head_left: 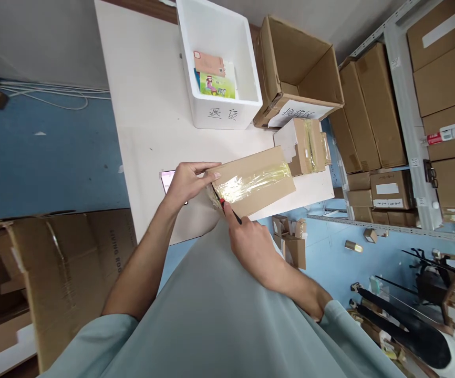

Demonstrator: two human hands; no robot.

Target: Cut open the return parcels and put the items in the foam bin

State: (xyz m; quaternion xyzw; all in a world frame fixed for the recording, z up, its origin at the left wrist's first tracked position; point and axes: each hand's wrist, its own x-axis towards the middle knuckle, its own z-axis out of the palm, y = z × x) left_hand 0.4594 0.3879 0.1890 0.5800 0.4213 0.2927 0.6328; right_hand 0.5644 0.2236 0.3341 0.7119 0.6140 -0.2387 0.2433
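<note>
A long cardboard box (pixel 259 164) with clear, yellowish tape along its top lies at an angle over the table's near edge. My left hand (pixel 186 184) grips its left end, thumb on top and fingers along the far corner. In my right hand (pixel 253 245) is a red and black box cutter (pixel 223 201), closed in my fingers. Its tip is at the taped left end of the box, where the blade itself is hard to make out. Partly hidden by my left hand, a phone (pixel 166 179) with a lit screen lies on the white table (pixel 148 147).
Behind the box stand a white foam bin (pixel 223 114) holding booklets and an open carton (pixel 272 73). A smaller taped box (pixel 304 147) sits to the right. Shelves of cartons (pixel 381 100) line the right side. Another person (pixel 416 331) is at lower right.
</note>
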